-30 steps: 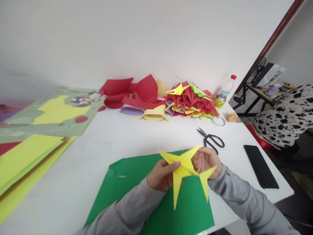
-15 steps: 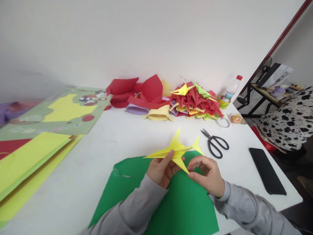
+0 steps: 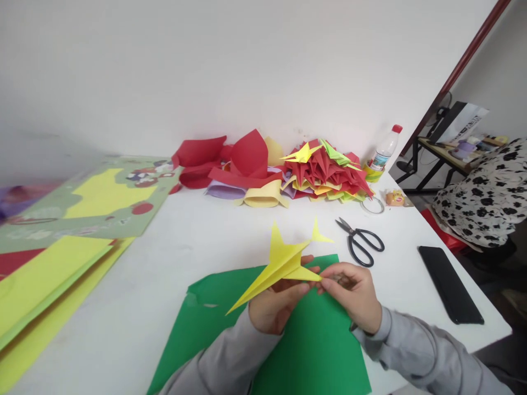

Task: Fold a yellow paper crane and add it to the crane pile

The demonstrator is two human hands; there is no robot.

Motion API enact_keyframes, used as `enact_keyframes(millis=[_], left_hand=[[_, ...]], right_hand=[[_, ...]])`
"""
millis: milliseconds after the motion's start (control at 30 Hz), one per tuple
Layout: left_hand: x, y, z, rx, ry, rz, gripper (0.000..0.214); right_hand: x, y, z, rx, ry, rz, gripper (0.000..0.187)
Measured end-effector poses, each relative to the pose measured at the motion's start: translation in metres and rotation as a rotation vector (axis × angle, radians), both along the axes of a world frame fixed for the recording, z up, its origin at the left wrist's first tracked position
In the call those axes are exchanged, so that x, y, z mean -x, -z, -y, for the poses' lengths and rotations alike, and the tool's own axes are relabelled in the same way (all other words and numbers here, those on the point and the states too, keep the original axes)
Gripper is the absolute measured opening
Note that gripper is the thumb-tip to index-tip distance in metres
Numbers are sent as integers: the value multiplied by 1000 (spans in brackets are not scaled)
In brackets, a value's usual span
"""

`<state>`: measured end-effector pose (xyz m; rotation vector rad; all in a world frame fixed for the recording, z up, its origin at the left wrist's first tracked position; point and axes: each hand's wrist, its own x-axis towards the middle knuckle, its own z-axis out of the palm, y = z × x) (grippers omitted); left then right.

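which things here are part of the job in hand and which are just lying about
Part of the job, it seems:
folded yellow paper, in the left hand, a tip pinched by the right hand
folded paper pile
perhaps scissors, not held

Likely just lying about:
bottle
small packet
flat black slab

Left hand (image 3: 269, 310): holds the yellow folded paper (image 3: 284, 263) from below, at its 6 o'clock side.
Right hand (image 3: 356, 299): is at 4 o'clock of this paper; thumb and finger pinch one pointed tip.
Green sheet (image 3: 321, 340): lies on the white table (image 3: 135, 285), beneath both hands.
Scissors (image 3: 353, 233): between 2 and 3 o'clock of the folded paper, the blades pointing to 10.
Black phone (image 3: 449, 284): at 3 o'clock, well apart.
Paper pile (image 3: 329, 171): mostly red, at 1 o'clock.
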<state>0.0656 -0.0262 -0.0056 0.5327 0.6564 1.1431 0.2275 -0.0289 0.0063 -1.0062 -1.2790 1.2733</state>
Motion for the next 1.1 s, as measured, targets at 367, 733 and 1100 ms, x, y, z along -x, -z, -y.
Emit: enact_keyframes(millis=[367, 733, 1100], left_hand=[[9, 6, -3, 22, 150, 122, 53], [-5, 14, 2, 86, 532, 133, 27], [26, 13, -21, 254, 512, 262, 43]], right_hand=[[-11, -8, -15, 207, -108, -252, 24], [-20, -8, -16, 357, -479, -143, 25], [-39, -13, -32, 277, -384, -49, 25]])
